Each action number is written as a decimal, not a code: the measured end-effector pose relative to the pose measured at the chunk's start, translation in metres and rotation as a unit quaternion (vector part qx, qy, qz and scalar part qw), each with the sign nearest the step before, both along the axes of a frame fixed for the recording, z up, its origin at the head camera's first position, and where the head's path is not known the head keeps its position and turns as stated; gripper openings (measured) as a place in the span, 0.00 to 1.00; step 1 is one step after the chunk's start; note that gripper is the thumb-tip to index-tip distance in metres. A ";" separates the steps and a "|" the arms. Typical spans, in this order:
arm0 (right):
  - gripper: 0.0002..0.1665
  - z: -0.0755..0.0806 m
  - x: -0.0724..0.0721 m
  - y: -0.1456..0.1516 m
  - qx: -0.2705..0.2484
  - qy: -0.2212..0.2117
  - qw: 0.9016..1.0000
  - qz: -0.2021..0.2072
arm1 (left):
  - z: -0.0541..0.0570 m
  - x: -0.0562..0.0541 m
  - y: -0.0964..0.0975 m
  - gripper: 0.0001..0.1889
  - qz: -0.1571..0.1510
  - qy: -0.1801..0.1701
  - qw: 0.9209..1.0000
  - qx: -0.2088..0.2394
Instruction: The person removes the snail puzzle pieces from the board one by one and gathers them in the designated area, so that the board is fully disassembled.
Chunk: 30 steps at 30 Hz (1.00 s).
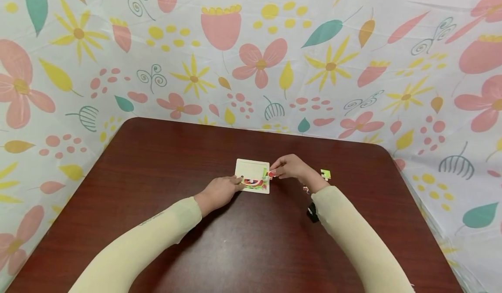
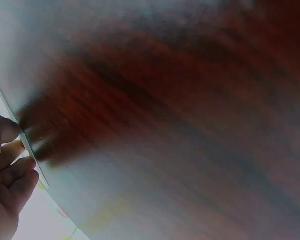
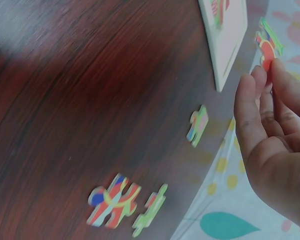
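Note:
A small pale jigsaw tray (image 1: 251,169) lies mid-table, with colourful pieces filling its lower part and right side. My left hand (image 1: 221,192) holds the tray's left edge; the left wrist view shows its thumb and bent fingers (image 2: 24,175) at that edge. Over the tray's right edge, my right hand (image 1: 292,167) pinches a red and green jigsaw piece (image 3: 268,50) between thumb and fingertips. Loose on the table below that hand are a red, blue and white piece (image 3: 115,202), a narrow green piece (image 3: 151,210) and another small green one (image 3: 198,125).
The dark wooden table (image 1: 243,249) has rounded far corners. A cloth with a floral print (image 1: 251,36) hangs behind and beside it. Something black (image 1: 312,212) shows beside the right sleeve, partly covered by it.

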State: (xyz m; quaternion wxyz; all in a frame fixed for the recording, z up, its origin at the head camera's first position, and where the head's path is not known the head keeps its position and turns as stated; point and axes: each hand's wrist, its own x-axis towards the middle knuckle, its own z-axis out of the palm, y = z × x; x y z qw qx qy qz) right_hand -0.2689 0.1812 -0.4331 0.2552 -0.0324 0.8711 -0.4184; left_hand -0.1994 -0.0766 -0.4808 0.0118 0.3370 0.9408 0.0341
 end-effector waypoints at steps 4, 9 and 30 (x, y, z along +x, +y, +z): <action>0.14 -0.001 0.001 0.009 0.002 -0.003 1.000 0.001 | 0.000 -0.001 0.001 0.22 -0.001 0.000 1.000 -0.003; 0.13 -0.002 0.002 0.018 0.000 -0.011 1.000 0.002 | 0.001 0.000 0.001 0.22 0.007 -0.018 1.000 -0.002; 0.14 -0.018 0.009 0.049 0.011 -0.006 1.000 -0.006 | -0.001 0.000 0.002 0.21 0.015 -0.019 0.999 0.029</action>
